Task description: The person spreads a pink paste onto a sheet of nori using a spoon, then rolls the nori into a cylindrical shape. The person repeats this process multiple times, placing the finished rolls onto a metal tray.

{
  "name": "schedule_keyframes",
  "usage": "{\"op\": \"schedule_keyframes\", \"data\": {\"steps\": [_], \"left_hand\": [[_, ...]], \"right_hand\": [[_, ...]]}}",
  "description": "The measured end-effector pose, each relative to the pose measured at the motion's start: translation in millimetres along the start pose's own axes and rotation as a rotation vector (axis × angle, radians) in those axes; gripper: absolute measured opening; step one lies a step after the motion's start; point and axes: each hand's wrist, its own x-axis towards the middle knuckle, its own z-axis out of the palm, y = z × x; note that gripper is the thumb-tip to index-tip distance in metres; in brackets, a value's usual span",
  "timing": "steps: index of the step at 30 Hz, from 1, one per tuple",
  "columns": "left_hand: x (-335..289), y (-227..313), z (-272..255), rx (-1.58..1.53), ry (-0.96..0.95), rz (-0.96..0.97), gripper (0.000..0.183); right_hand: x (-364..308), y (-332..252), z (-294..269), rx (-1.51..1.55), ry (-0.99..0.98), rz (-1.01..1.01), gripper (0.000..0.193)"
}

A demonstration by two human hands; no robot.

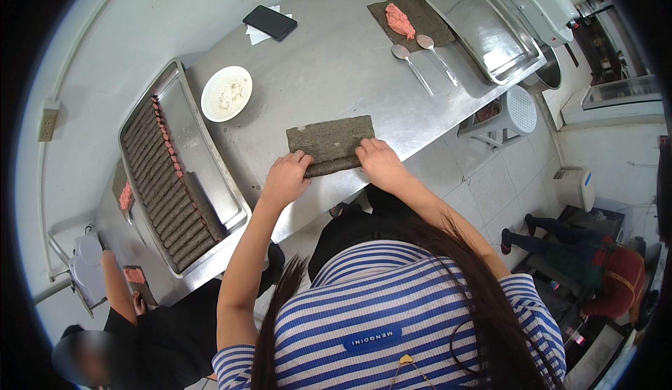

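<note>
A dark green seaweed sheet [330, 137] lies flat on the steel table, its near edge rolled into a tube. My left hand [285, 179] grips the left end of this seaweed roll, fingers curled over it. At the right end, my right hand [380, 163] has its fingers bent over the roll. Whatever is inside the roll is hidden. To the left stands a metal tray [210, 156] holding several finished seaweed rolls [164, 187] side by side, pink filling showing at their ends.
A white bowl [227, 94] with pale residue sits beyond the tray. Farther back lie a phone [270, 23], two spoons [413, 68] and a seaweed sheet with pink paste [400, 22]. Another tray [500, 47] stands far right. A co-worker [150, 341] is at lower left, another person [609, 274] at right.
</note>
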Motion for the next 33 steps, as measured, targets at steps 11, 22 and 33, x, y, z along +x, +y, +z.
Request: {"op": "schedule_keyframes", "data": {"steps": [11, 22, 33], "left_hand": [[13, 4, 13, 0.011, -0.103, -0.007, 0.03], [35, -4, -3, -0.113, -0.222, -0.092, 0.043], [40, -10, -9, -0.149, -0.181, 0.001, 0.045]], "right_hand": [[7, -19, 17, 0.028, 0.029, -0.067, 0.013], [-3, 3, -1, 0.014, 0.057, -0.02, 0.018], [25, -27, 28, 0.034, 0.247, -0.225, 0.024]]}}
